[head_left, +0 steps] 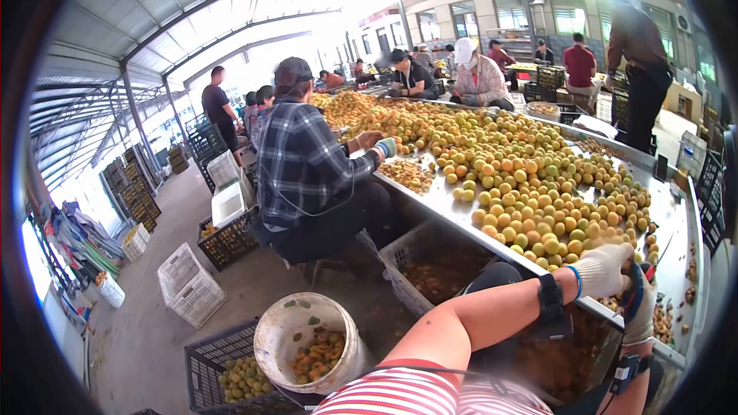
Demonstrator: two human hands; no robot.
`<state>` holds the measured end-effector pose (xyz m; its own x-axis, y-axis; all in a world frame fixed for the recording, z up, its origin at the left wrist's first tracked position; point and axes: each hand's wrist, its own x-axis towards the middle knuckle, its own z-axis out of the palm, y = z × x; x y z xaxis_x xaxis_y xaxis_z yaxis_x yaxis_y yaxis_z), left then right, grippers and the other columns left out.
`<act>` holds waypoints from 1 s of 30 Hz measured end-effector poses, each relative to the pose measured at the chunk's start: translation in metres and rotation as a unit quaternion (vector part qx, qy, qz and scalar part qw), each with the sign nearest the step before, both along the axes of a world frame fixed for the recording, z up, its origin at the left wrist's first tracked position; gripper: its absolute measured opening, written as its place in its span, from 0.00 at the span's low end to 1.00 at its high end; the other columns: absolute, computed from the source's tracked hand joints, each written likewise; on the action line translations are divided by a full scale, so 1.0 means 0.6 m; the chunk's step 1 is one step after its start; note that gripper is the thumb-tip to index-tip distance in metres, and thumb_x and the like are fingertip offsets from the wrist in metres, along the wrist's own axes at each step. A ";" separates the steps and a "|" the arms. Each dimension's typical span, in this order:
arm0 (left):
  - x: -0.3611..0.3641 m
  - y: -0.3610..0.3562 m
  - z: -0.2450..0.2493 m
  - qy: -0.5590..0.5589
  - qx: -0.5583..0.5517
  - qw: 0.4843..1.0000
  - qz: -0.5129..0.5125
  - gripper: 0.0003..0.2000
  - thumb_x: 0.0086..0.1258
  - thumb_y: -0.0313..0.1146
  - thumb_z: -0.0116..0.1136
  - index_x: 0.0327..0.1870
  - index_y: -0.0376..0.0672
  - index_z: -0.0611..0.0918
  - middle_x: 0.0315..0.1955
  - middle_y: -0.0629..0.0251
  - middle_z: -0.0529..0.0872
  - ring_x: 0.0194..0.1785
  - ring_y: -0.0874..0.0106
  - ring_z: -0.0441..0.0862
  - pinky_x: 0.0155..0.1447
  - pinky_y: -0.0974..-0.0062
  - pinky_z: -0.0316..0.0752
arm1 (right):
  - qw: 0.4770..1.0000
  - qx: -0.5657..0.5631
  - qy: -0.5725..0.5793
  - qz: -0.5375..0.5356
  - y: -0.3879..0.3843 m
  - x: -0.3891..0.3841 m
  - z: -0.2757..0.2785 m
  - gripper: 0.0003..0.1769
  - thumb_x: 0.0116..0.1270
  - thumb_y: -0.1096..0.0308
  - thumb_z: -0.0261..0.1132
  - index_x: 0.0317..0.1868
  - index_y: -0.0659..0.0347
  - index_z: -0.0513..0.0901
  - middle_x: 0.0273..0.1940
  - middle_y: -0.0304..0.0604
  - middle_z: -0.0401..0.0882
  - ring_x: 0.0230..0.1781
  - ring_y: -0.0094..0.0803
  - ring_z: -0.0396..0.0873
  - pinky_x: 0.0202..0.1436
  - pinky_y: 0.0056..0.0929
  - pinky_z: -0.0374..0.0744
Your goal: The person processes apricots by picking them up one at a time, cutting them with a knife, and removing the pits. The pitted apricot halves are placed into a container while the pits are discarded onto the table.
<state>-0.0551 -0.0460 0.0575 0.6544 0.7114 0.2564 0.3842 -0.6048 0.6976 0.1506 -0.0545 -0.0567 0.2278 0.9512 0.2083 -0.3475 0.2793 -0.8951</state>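
head view: round yellow-green fruit is heaped along the metal tabletop, and the near end of the heap is met by two gloved hands at the tabletop's near edge. the left hand is held with fingers bent, just beside the nearest fruit; whether anything is gripped cannot be told. the right hand is placed close by, lower and to the right, with a dark item at its fingers; whether this is held or is part of the glove cannot be made out, nor can the closure of the hand.

the step in hand is judged to be close two-handed work on a single small thing, with the heap lying just beyond the left hand and farther from the right. for such work, a steady hold by one hand and careful placing of the other would be called for.

brown scraps are scattered beside the right hand. below, cut pieces are contained in a white bucket, near a dark crate.
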 end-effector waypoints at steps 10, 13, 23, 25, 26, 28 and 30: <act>0.065 0.066 -0.037 -0.109 -0.264 0.954 -0.089 0.22 0.69 0.34 0.64 0.61 0.37 0.77 0.43 0.55 0.89 0.42 0.67 0.88 0.45 0.70 0.83 | 0.995 -0.003 0.051 -0.083 0.019 0.049 -0.001 0.06 0.78 0.64 0.62 0.46 0.57 0.81 0.37 0.32 0.79 0.34 0.18 0.76 0.38 0.18 0.76; 0.088 0.109 -0.073 -0.158 -0.341 0.916 -0.143 0.24 0.70 0.32 0.64 0.66 0.35 0.75 0.44 0.60 0.89 0.39 0.73 0.87 0.42 0.74 0.84 | 0.982 -0.046 0.116 -0.145 0.027 0.032 0.027 0.06 0.78 0.62 0.63 0.45 0.55 0.81 0.33 0.29 0.77 0.32 0.17 0.75 0.34 0.17 0.74; 0.113 0.146 -0.052 -0.231 -0.470 0.821 -0.228 0.25 0.75 0.25 0.59 0.72 0.35 0.67 0.54 0.55 0.80 0.47 0.68 0.89 0.55 0.71 0.86 | 0.967 0.189 0.081 -0.147 0.005 0.076 0.172 0.26 0.80 0.52 0.57 0.23 0.58 0.70 0.29 0.45 0.74 0.18 0.28 0.72 0.19 0.24 0.71; 0.112 0.137 -0.052 -0.233 -0.479 0.811 -0.242 0.27 0.76 0.24 0.57 0.74 0.37 0.66 0.56 0.56 0.79 0.47 0.68 0.88 0.56 0.69 0.86 | 0.964 0.244 0.031 -0.106 -0.004 0.077 0.179 0.29 0.82 0.51 0.53 0.21 0.57 0.65 0.29 0.47 0.73 0.14 0.28 0.70 0.15 0.22 0.69; 0.113 0.131 -0.053 -0.228 -0.492 0.806 -0.237 0.28 0.74 0.24 0.59 0.75 0.35 0.66 0.51 0.58 0.80 0.47 0.66 0.89 0.56 0.66 0.86 | 0.963 0.251 0.011 -0.102 -0.009 0.072 0.180 0.30 0.84 0.52 0.49 0.20 0.55 0.64 0.28 0.43 0.69 0.15 0.26 0.66 0.17 0.23 0.66; 0.111 0.124 -0.066 -0.232 -0.519 0.790 -0.228 0.30 0.72 0.25 0.62 0.74 0.33 0.67 0.48 0.60 0.81 0.47 0.64 0.89 0.55 0.62 0.87 | 0.963 0.253 -0.018 -0.090 -0.015 0.061 0.168 0.29 0.85 0.51 0.45 0.21 0.52 0.63 0.28 0.39 0.67 0.14 0.24 0.61 0.20 0.24 0.64; 0.108 0.128 -0.068 -0.206 -0.556 0.769 -0.238 0.27 0.75 0.25 0.60 0.73 0.36 0.66 0.52 0.58 0.81 0.48 0.67 0.89 0.56 0.65 0.87 | 0.972 0.227 -0.050 -0.044 -0.019 0.073 0.151 0.29 0.85 0.50 0.46 0.21 0.53 0.64 0.27 0.39 0.66 0.14 0.24 0.63 0.20 0.23 0.66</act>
